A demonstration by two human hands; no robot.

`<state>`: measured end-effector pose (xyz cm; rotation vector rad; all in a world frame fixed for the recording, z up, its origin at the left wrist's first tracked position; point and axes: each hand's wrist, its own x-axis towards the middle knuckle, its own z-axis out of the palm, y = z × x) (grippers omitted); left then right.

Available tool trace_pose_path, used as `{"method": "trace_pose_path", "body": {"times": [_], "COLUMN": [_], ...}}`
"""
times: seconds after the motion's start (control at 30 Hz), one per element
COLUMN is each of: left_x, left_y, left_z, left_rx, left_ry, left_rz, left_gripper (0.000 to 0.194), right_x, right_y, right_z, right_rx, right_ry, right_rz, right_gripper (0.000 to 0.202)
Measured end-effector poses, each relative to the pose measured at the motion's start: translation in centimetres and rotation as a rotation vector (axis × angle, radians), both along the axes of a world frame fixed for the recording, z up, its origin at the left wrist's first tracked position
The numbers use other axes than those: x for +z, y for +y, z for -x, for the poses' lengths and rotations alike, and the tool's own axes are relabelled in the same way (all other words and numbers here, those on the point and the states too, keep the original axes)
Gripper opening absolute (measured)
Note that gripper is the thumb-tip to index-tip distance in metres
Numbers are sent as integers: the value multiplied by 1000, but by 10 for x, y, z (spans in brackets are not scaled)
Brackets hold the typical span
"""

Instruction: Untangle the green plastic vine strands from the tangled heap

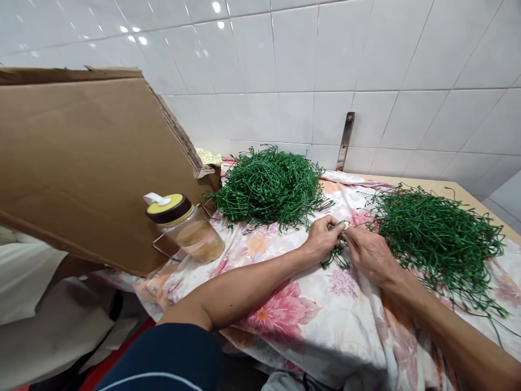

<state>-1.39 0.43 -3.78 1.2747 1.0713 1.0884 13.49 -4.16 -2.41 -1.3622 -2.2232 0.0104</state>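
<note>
My left hand (322, 239) and my right hand (368, 251) meet over a floral cloth (285, 309), fingers pinched together on a small bunch of green plastic stems (337, 255). A large heap of the same green stems (269, 185) lies behind my left hand. A second heap (437, 239) spreads to the right, touching my right hand.
A plastic bottle with a yellow and brown lid (185, 227) holds brownish liquid and stands left of my arm. A big cardboard sheet (85, 157) leans at the left. White tiled wall (325, 65) with a metal bracket (345, 140) runs behind the table.
</note>
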Motion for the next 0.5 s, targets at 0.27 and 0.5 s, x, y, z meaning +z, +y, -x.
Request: {"method": "trace_pose_path", "body": {"times": [0.27, 0.5], "left_x": [15, 19], "left_y": [14, 7], "left_z": [8, 19], "left_rx": [-58, -231], "left_ry": [-159, -171], "left_rz": [124, 227], "left_gripper": [29, 42], "right_x": [27, 50], "right_y": [-14, -8], "right_z": [15, -26], "right_rx": [83, -114], "right_ry": [193, 659], "right_rz": [-26, 89], "right_gripper": [26, 28]}}
